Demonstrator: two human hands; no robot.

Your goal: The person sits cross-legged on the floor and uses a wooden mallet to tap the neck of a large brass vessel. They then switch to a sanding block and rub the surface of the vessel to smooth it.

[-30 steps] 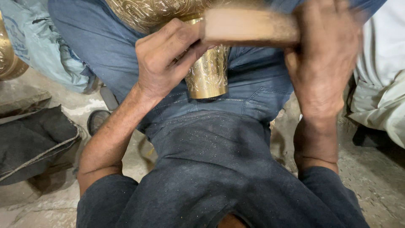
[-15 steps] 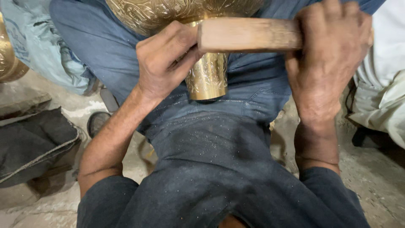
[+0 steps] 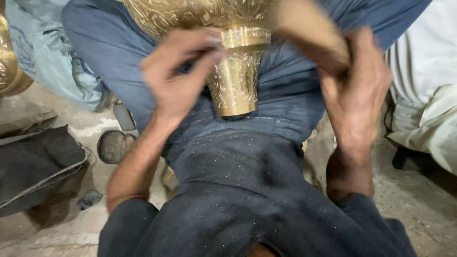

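resting across the person's lap with its long axis running away from the body, the engraved brass vessel (image 3: 235, 71) has the left hand (image 3: 178, 78) curled against its neck, while the right hand (image 3: 354, 90) grips a blurred wooden block (image 3: 309, 31) just beside it.

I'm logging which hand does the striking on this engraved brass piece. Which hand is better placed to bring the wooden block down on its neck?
Probably the right hand: it grips the wooden block beside the brass vessel. The left hand is at the neck, apparently steadying it.
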